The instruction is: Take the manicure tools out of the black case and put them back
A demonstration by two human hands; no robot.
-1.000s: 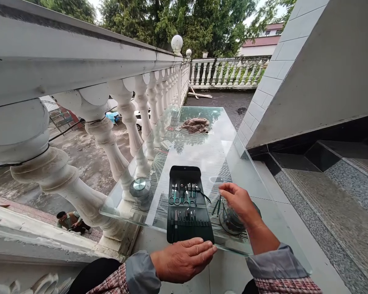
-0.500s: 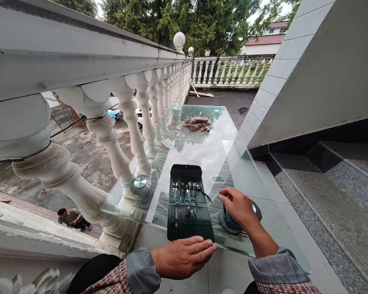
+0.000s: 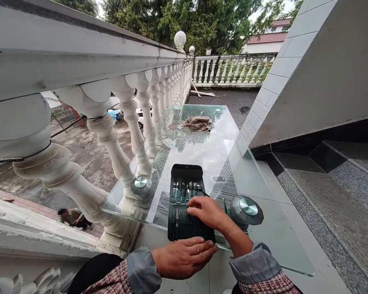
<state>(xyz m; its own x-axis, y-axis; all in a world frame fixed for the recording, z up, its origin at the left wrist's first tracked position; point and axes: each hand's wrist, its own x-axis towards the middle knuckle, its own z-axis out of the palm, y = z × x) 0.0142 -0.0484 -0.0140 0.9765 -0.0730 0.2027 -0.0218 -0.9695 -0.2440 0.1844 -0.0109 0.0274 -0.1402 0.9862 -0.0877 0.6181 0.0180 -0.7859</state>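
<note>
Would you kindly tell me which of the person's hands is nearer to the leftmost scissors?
The right hand: it is over the black case, fingertips just right of the leftmost scissors. The left hand is farther, at the case's near edge.

You wear the one camera on your head, so it looks forward and down along the glass table (image 3: 199, 151) from its near end. Your left hand (image 3: 185, 258) and right hand (image 3: 209, 213) are close to it. The view takes in the white balustrade (image 3: 79, 55) on the left, stone steps (image 3: 319, 179) on the right and trees (image 3: 196, 24) far off.
</note>
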